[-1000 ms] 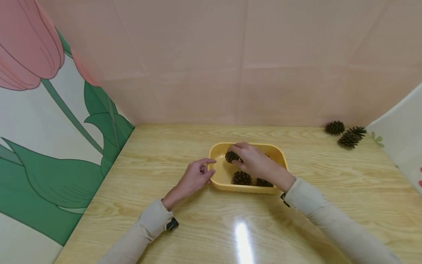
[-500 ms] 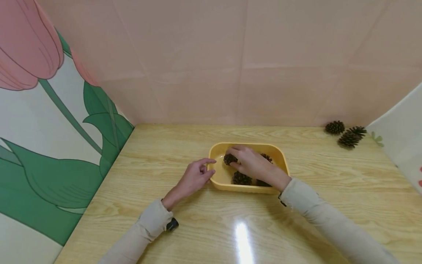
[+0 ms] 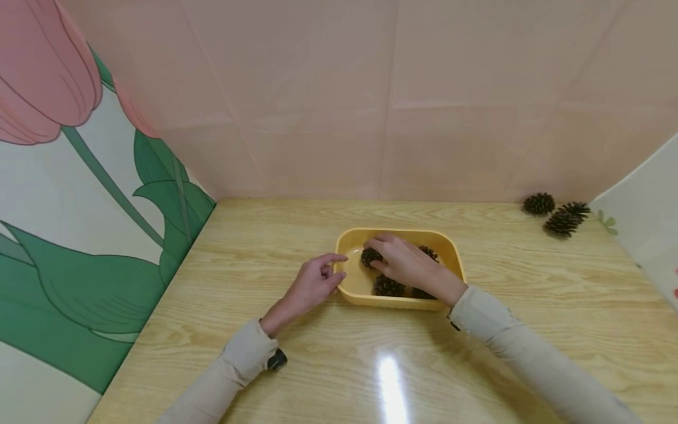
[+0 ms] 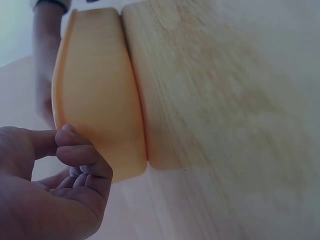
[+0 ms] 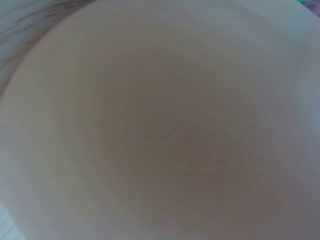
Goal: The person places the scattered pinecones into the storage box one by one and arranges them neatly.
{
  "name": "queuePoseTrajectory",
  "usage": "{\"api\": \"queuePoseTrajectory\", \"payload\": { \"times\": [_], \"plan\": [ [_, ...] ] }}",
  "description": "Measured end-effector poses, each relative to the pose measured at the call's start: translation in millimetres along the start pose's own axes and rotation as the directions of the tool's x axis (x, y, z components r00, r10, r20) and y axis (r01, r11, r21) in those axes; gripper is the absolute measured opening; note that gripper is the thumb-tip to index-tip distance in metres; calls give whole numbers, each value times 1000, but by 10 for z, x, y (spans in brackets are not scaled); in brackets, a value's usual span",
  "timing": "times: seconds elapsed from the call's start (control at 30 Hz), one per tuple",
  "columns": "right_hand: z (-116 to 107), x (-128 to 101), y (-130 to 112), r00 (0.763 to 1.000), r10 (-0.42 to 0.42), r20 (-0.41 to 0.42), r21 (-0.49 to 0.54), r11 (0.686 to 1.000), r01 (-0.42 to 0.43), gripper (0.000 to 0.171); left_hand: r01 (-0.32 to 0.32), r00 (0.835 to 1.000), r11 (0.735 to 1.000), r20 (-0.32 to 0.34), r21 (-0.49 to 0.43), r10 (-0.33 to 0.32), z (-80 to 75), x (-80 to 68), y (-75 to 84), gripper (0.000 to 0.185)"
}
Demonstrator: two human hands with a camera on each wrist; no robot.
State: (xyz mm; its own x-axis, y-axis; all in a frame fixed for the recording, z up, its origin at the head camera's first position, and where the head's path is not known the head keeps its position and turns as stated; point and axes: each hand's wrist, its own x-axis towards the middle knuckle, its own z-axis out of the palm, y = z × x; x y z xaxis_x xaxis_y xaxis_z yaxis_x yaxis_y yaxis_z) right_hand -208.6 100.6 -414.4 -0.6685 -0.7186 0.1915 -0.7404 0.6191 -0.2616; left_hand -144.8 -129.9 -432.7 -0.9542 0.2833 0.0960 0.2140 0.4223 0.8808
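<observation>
Right hand (image 3: 406, 259) shifted left, pinching pinecone (image 3: 369, 257).

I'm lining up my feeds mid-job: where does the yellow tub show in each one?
Head: the yellow tub sits just below and right of the picture's middle.
Left wrist: the yellow tub stands side-on in the left half.
Right wrist: too blurred to make it out.
Shared landmark, head and left wrist: the left hand at the tub's rim.

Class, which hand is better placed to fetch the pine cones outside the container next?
Probably the right hand: it's nearer those pine cones, though holding another cone. The left hand is at the left rim of the container.
</observation>
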Motion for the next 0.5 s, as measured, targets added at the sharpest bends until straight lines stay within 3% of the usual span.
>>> {"api": "queuePoseTrajectory", "payload": {
  "times": [0.5],
  "plan": [
    [-164,-91,-12,998,61,20,72,995,-63,38,17,1000,999,6,-31,-17,-8,-3,5,37]
  ]
}}
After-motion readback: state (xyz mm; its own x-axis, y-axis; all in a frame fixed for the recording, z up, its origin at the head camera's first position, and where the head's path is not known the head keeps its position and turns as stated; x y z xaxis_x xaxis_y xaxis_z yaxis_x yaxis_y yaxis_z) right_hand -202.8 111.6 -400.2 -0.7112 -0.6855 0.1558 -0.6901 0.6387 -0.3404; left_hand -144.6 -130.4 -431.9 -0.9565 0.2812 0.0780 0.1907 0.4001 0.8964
